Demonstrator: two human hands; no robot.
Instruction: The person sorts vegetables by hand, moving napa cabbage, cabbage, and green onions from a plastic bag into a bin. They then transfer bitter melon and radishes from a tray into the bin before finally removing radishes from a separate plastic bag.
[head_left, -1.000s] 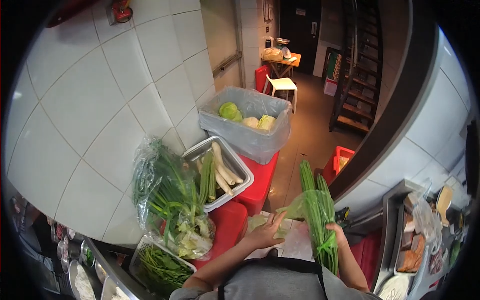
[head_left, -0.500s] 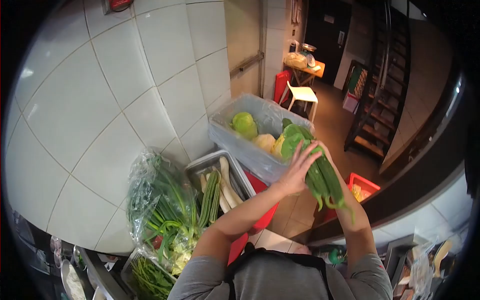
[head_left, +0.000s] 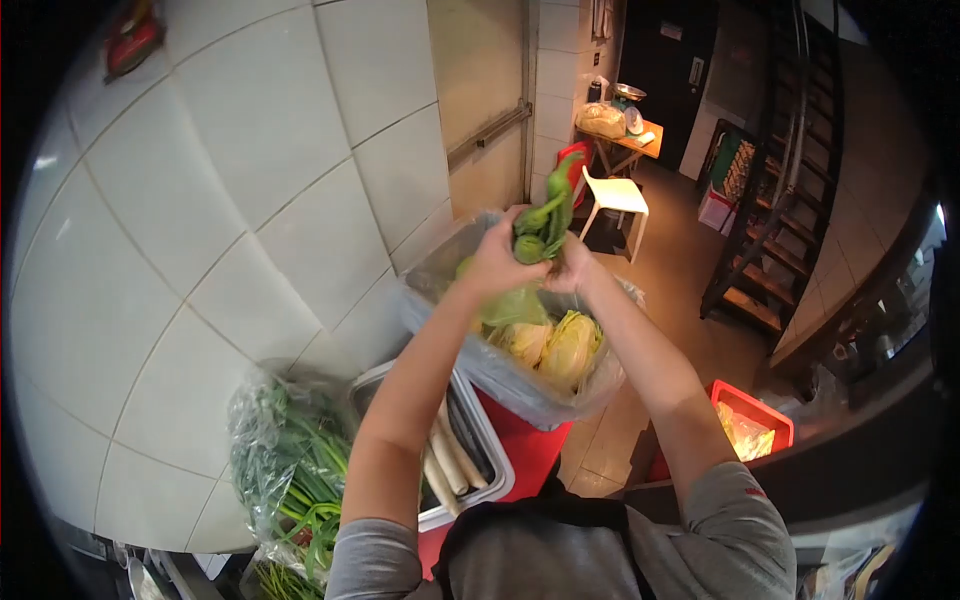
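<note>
Both my hands are raised over a plastic-lined tub point(head_left: 590, 405), closed around a bunch of long green cucumbers point(head_left: 540, 235). My left hand point(head_left: 503, 262) grips the bunch from the left, thumb across its near side. From the right, my right hand point(head_left: 568, 264) holds it, fingers partly hidden. The bunch stands roughly upright, with curved stems and ends pointing up; motion blurs it a little. Below, the tub holds yellowish napa cabbages point(head_left: 572, 348) and a pale green shape point(head_left: 515, 306) that I cannot clearly make out.
Left of the tub, a metal tray point(head_left: 497, 440) of long white vegetables point(head_left: 452, 455) rests on a red surface point(head_left: 515, 430). Bagged green onions point(head_left: 300, 470) lie beside the tiled wall point(head_left: 230, 200). A red crate point(head_left: 750, 415), white chair point(head_left: 615, 195) and stairs point(head_left: 775, 240) stand beyond.
My hands have moved left and up with the cucumbers, which turned from pointing down toward me to upright. The napa cabbages show more now. The view has shifted, and my left arm covers part of the tray.
</note>
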